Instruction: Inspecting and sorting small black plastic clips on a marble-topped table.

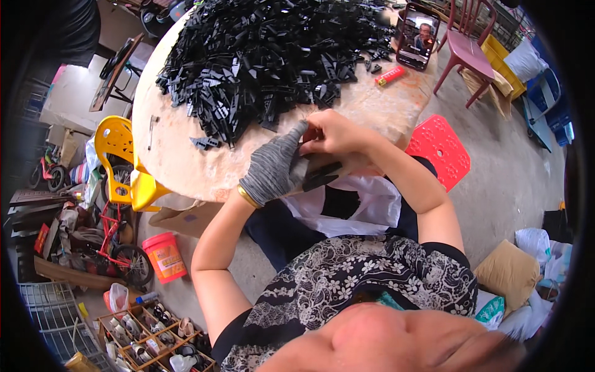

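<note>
My left hand (273, 166), in a grey knitted glove, and my bare right hand (338, 131) meet at the near edge of a round table (180, 158). Both have their fingers closed in a pinch, and what lies between the fingertips is hidden. Just below them is a dark, flat black piece (321, 177); whether a hand holds it I cannot tell. Beyond my hands a large heap of small black plastic parts (266, 68) covers much of the table. Underneath, an opened white plastic bag (378, 201) rests at my lap, with something black inside.
A phone (418, 37) stands at the table's far right, near a red lighter (389, 76). A yellow chair (118, 155) and an orange-red bucket (165, 257) are to the left. A red stool (440, 152) is on the right. Shoes fill a wooden rack (149, 338) at lower left.
</note>
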{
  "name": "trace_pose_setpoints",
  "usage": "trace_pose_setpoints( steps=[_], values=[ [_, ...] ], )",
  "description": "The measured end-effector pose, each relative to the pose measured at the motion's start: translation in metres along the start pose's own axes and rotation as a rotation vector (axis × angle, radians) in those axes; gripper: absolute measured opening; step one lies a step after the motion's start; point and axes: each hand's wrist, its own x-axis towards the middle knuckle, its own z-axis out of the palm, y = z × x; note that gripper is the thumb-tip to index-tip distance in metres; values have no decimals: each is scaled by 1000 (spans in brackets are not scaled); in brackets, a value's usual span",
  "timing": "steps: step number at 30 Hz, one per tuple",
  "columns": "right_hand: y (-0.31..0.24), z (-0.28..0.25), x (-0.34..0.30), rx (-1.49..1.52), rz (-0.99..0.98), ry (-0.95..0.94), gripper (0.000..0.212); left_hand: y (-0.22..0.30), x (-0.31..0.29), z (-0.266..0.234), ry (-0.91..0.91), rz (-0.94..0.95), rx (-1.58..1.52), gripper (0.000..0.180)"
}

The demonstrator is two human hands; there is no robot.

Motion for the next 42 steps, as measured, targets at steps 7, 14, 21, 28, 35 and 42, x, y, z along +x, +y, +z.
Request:
trace_pose_setpoints(
  steps=[7, 14, 21, 28, 35, 42],
  values=[
    [4, 4, 1, -269, -268, 76, 16, -34, 17, -15, 311, -250, 112, 31],
    [6, -2, 20, -609, -224, 437, 12, -44, 30, 0, 176, -410, 502, 39],
    [17, 10, 54, -846, -212, 393, 13, -58, 8, -3, 63, -285, 429, 32],
    [21, 11, 63, -1002, -276, 436, 8, -62, 2, -15, 30, -97, 564, 28],
    [21, 8, 51, -838, -372, 440, 7, -51, -14, -4, 100, 16, 592, 25],
    [6, 7, 28, -598, -378, 61, 20, -53, -28, 2, 150, -30, 417, 23]
  ],
)
